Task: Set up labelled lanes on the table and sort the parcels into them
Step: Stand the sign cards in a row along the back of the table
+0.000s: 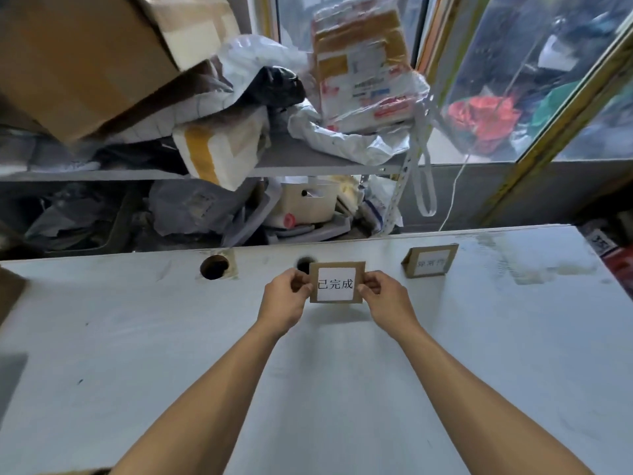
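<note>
Here, both hands pinch one small cardboard label card [336, 282] by its side edges: the left hand [283, 303] holds its left edge between thumb and curled fingers, and the right hand [384, 299] holds its right edge the same way. The card faces the viewer, roughly upright, held above the far middle of a pale white table [137, 354]. A white paper square on its front carries three printed Chinese characters. Both bare forearms reach in from the bottom edge. Just behind the card's left corner is a dark round hole [305, 264] in the tabletop, and a second round hole [214, 267] lies further left. To the right, well apart from the held card, a second cardboard label [431, 260] stands on the table, folded like a tent, its print too blurred to read. Beyond the table's far edge, metal shelves [308, 166] hold heaped parcels: grey and white mailing bags, a taped white box [219, 152], a large brown carton [85, 63] at upper left and a plastic-wrapped package [363, 73] standing upright.
</note>
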`<state>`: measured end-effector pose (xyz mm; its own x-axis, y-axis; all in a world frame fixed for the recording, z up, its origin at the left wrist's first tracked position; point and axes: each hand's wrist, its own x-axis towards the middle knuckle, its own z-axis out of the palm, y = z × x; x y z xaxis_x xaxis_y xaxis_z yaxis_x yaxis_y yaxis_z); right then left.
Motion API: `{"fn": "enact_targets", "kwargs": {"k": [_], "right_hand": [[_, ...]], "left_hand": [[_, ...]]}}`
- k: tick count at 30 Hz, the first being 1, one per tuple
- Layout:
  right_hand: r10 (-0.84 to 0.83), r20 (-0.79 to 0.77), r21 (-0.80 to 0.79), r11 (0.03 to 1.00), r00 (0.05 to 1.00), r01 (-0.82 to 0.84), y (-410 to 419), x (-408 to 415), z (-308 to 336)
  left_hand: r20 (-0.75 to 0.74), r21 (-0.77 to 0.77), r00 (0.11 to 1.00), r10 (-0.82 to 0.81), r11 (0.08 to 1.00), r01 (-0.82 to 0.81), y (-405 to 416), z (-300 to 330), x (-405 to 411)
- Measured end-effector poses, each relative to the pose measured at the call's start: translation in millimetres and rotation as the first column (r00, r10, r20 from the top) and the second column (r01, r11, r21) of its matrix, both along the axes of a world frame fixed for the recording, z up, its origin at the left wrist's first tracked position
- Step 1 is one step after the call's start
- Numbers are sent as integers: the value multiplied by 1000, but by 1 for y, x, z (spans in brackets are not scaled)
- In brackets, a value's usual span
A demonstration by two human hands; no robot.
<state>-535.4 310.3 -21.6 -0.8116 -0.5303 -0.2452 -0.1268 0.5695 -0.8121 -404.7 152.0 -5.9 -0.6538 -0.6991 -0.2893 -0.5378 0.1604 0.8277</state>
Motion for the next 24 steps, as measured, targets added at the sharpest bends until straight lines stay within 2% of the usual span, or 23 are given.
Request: {"fn": "enact_targets", "kwargs": {"k": [9,24], "right_hand": [[70,-14,-19,997,997,-70,-32,-43,-34],[95,49,-6,995,994,-95,-25,-56,-61]], "left_hand": [[66,-59,995,80,995,-76,-18,-33,-34],[32,-111,998,60,992,-56,-15,-64,-44]]}}
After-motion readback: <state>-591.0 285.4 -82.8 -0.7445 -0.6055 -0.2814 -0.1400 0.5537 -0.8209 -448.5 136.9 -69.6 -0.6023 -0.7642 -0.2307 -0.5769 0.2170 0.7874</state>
